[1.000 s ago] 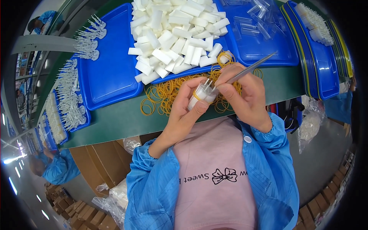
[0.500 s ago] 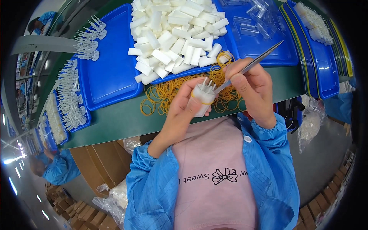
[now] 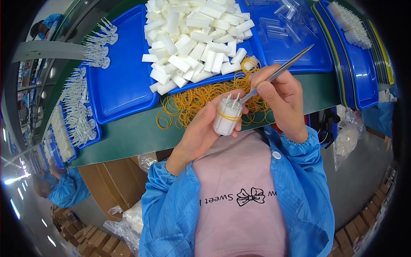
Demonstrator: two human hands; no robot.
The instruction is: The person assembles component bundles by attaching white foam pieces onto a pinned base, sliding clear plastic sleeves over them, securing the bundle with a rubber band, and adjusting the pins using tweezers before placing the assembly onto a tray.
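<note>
My left hand is closed around a small white foam bundle with clear plastic pieces about its sides. A yellow rubber band circles its upper part, and thin white prongs stick up from its top. Metal tweezers are pinched in my right hand. Their lower end reaches the bundle's top edge; whether the tips touch it I cannot tell. Behind the bundle, loose yellow rubber bands lie heaped on the green table.
White foam blocks are piled on a blue tray at the back. A blue tray holds clear plastic pieces, with stacked trays beyond it. At left, another blue tray stands beside rows of white pronged parts. Co-workers' blue sleeves show farther off.
My left fingers have shifted on the bundle, and more of its front and the rubber band shows. The bundle looks slightly turned. My right hand with the tweezers has barely moved.
</note>
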